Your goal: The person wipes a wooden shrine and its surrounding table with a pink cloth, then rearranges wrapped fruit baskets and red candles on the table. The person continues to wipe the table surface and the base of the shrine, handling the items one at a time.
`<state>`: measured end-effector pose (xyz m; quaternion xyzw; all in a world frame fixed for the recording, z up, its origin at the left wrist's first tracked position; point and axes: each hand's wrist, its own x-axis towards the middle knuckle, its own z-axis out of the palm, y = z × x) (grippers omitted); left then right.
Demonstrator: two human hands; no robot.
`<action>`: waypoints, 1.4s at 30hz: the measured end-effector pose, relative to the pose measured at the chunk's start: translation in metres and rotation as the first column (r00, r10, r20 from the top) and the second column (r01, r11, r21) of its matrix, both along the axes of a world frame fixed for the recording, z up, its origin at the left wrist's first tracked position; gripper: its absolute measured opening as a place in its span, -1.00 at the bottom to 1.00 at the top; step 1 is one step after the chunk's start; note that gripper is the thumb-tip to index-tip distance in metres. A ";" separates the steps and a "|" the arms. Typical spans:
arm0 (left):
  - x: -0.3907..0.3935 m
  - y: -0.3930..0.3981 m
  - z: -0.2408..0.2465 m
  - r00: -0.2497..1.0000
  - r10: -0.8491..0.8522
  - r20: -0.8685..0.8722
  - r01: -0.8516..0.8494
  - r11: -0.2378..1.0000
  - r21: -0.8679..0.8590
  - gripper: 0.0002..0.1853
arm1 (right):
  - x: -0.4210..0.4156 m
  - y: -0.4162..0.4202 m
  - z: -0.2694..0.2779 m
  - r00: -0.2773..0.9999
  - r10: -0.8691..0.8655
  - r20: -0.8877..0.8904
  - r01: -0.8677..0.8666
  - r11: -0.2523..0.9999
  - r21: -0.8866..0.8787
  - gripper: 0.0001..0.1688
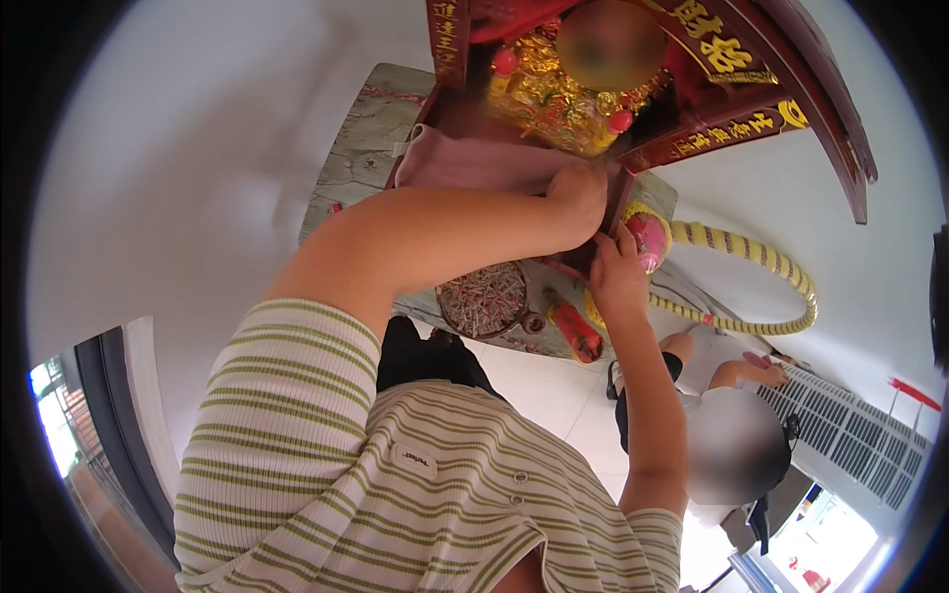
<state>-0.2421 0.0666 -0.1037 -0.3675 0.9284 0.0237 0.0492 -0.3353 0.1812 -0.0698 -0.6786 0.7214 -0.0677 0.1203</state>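
My left hand [582, 204] reaches across to the front right of a dark red wooden shrine [741, 107], against the end of a pink cloth [474, 163]. Its fingertips are hidden, so its hold on the cloth cannot be told. The cloth lies along the shrine's front floor, before a gold-coloured statue [571, 96] with red balls. Lower right, my right hand [617, 270] rests bent fingers on the shrine's outer wooden edge. Beside it stands a pink and red wrapped object [647, 239] with yellow trim.
The shrine stands on a stone-patterned table [356, 148]. Near its front edge are a round tray of stubs [483, 300] and a red cylinder [577, 332]. A yellow wrapped hoop [804, 296] leans at right. Another person [734, 445] sits at lower right beside a white slatted unit [845, 422].
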 end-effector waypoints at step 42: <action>0.000 -0.004 -0.034 0.879 -0.241 -0.412 0.232 0.970 -0.072 -0.66 | -0.005 0.002 -0.011 0.991 0.049 -0.124 -0.045 0.998 0.033 -0.58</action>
